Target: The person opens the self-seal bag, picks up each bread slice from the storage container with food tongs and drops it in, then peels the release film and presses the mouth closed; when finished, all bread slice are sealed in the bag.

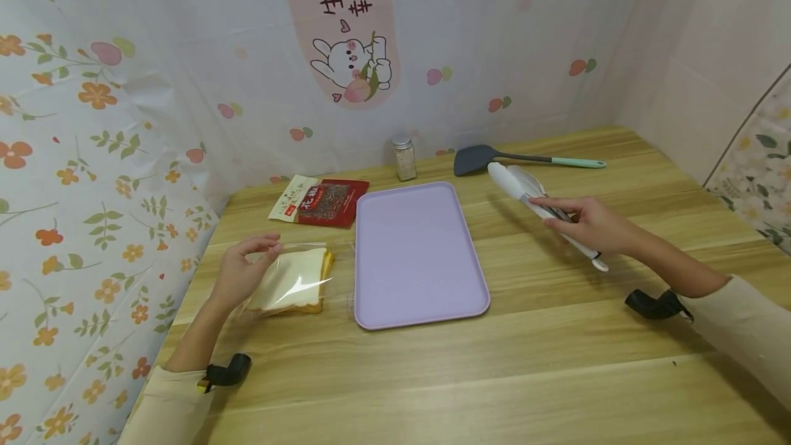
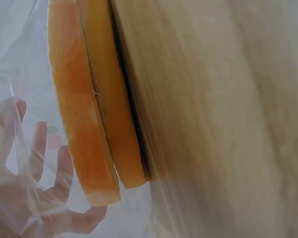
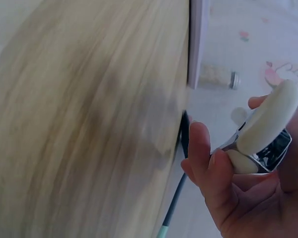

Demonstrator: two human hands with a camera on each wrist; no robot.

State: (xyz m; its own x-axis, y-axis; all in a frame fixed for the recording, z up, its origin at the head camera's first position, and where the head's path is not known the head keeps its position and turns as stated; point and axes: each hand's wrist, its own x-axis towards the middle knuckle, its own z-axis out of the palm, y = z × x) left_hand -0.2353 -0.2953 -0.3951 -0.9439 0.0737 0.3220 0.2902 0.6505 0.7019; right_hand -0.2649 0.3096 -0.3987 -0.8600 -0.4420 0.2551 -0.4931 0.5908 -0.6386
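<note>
My left hand [image 1: 241, 270] is over the left side of a clear plastic bag [image 1: 341, 288] that wraps a thick slice of bread [image 1: 293, 279]. Seen through the film in the left wrist view, the fingers [image 2: 39, 144] are loosely bent and apart, beside the orange-brown crust [image 2: 84, 114]. Raised above the table at the right, my right hand [image 1: 596, 225] grips the tongs [image 1: 509, 182] around their middle. Their pale head points to the back left, while the handle ends [image 3: 270, 119] stick out behind the palm.
A lilac tray [image 1: 420, 253] lies mid-table. Behind the bread is a red-and-cream spice packet [image 1: 327, 202]. A small lidded jar [image 1: 404, 159] stands by the back curtain, and a dark spatula [image 1: 476, 159] with a mint handle lies to its right.
</note>
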